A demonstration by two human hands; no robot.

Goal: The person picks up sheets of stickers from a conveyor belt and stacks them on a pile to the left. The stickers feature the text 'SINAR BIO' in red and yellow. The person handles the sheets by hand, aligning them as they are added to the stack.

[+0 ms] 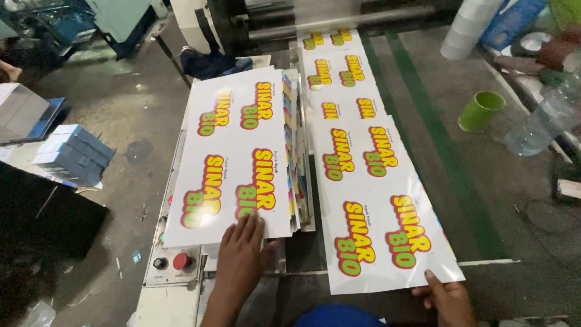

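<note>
My left hand (242, 254) lies flat, fingers spread, on the near edge of a stack of white printed sheets (233, 151) with red, yellow and green lettering. My right hand (449, 298) pinches the near right corner of a long printed sheet (375, 200) that runs out from the machine rollers (327, 21) at the top. The two sheets lie side by side, the stack to the left.
A control panel with a red button (181, 261) and a black knob (160, 263) sits below the stack. A green cup (480, 111), a clear plastic bottle (541, 121) and white paper rolls (469, 27) are at right. Blue-white packs (72, 154) lie at left.
</note>
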